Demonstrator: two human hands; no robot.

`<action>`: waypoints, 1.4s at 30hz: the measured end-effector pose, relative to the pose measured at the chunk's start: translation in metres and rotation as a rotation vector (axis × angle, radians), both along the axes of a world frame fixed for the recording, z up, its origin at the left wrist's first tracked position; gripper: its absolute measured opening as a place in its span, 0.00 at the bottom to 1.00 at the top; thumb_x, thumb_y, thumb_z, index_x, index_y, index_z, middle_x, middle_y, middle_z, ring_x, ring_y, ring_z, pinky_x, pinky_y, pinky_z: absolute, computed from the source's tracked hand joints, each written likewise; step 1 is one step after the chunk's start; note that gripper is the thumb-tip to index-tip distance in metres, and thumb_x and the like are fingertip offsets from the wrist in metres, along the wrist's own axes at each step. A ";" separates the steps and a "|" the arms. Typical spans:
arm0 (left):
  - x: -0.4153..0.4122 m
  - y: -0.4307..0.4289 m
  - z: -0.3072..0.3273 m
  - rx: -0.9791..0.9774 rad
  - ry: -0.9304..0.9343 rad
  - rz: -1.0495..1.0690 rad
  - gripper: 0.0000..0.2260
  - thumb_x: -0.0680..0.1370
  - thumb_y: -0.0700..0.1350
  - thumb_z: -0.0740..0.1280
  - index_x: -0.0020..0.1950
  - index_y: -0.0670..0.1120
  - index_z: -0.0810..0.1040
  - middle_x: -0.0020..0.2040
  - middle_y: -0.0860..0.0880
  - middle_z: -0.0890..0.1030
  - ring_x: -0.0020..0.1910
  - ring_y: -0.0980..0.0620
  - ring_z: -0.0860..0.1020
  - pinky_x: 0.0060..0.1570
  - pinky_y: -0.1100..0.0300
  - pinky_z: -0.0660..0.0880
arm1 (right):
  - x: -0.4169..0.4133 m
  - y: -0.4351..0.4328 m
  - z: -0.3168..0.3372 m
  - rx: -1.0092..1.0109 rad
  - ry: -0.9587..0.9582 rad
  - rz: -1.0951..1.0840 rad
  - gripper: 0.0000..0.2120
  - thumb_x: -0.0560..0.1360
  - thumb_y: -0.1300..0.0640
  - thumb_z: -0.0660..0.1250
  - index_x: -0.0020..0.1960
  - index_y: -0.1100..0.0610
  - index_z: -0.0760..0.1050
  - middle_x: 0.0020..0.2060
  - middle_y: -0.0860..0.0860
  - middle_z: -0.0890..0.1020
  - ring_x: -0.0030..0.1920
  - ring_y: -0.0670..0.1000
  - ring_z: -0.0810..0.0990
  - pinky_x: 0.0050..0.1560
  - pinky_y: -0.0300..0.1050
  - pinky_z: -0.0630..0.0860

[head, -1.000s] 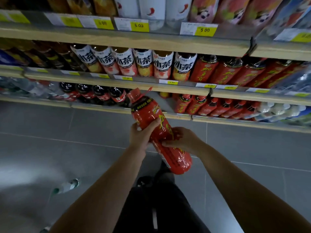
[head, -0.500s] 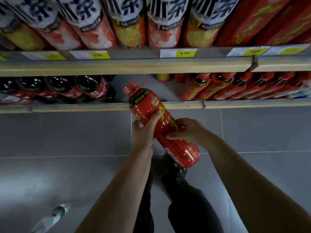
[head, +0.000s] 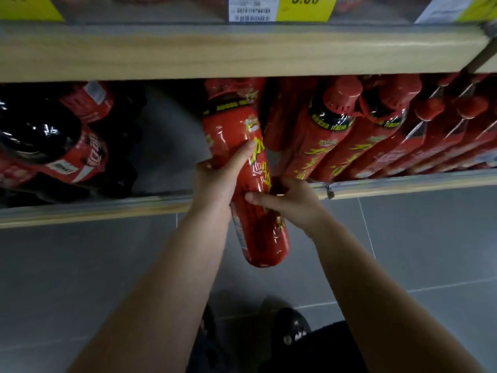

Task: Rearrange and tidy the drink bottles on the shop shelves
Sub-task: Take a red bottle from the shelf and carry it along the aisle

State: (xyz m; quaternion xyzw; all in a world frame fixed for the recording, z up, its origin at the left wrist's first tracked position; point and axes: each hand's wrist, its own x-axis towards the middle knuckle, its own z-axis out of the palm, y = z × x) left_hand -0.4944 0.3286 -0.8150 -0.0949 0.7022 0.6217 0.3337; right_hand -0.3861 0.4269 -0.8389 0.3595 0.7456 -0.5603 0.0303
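Both hands grip the red bottle point(head: 243, 168) over the bottom shelf's front edge point(head: 94, 211): left hand point(head: 219, 181) mid-body, right hand point(head: 291, 201) lower down.

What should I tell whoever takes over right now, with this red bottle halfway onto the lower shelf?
Left hand: grips the red bottle around its middle.
Right hand: holds its lower half.
Bottle: tilted, cap end under the upper shelf, in the gap between the dark cola bottles and the matching red row; base overhangs the lower shelf edge.
Done: bottle at its row.
Left: probably stand it beside the row, then release.
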 end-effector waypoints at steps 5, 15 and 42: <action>-0.006 0.018 -0.003 -0.016 0.150 -0.196 0.36 0.55 0.69 0.72 0.58 0.52 0.74 0.54 0.52 0.81 0.51 0.50 0.81 0.53 0.49 0.78 | -0.011 0.016 -0.013 0.150 0.084 -0.132 0.29 0.51 0.35 0.77 0.47 0.48 0.81 0.40 0.42 0.85 0.42 0.42 0.83 0.49 0.49 0.81; -0.015 0.006 -0.002 0.170 -0.008 -0.220 0.09 0.75 0.59 0.65 0.49 0.55 0.73 0.45 0.57 0.78 0.43 0.60 0.77 0.36 0.60 0.73 | -0.021 0.023 -0.008 0.437 0.037 -0.045 0.34 0.57 0.32 0.74 0.54 0.53 0.77 0.45 0.47 0.82 0.46 0.49 0.80 0.48 0.51 0.79; -0.063 0.014 -0.010 0.235 -0.229 -0.401 0.39 0.75 0.69 0.53 0.76 0.44 0.55 0.77 0.41 0.58 0.74 0.42 0.60 0.71 0.46 0.56 | -0.057 0.006 -0.057 0.265 0.086 -0.276 0.29 0.67 0.51 0.77 0.62 0.60 0.69 0.55 0.55 0.81 0.55 0.57 0.79 0.50 0.46 0.73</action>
